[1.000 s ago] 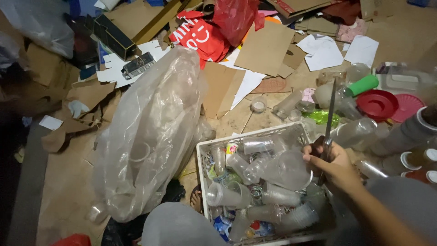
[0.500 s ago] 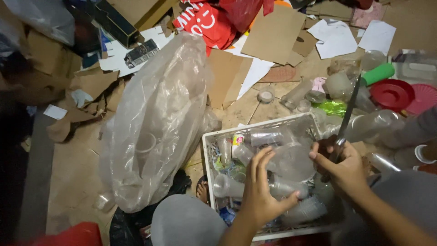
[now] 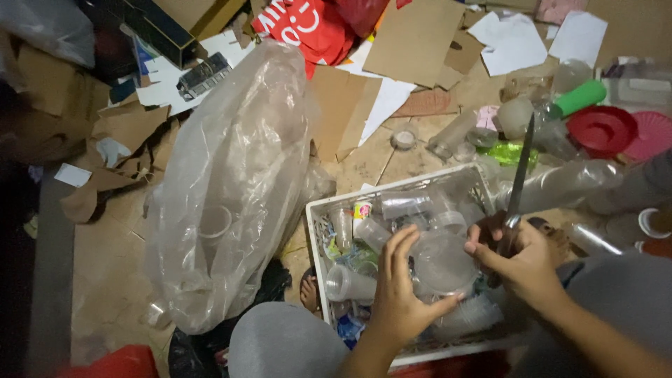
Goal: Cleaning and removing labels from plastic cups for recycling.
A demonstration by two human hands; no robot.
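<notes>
A white plastic crate (image 3: 318,210) in front of me holds several clear plastic bottles and cups. My left hand (image 3: 400,290) rests on a clear plastic container (image 3: 442,262) in the crate, fingers curled over its rim. My right hand (image 3: 521,262) grips the handle of a long dark knife (image 3: 519,175), blade pointing up and away over the crate's right side. My grey-clad knees show at the bottom edge.
A big clear plastic bag (image 3: 231,182) holding cups stands left of the crate. Cardboard pieces (image 3: 413,42), white paper and a red bag (image 3: 308,24) litter the floor behind. Red lids (image 3: 602,129), a green-capped bottle (image 3: 577,98) and more clear bottles lie at the right.
My left hand came into view and reached into the crate, settling on the clear container. The right hand keeps the knife upright; the view has moved closer.
</notes>
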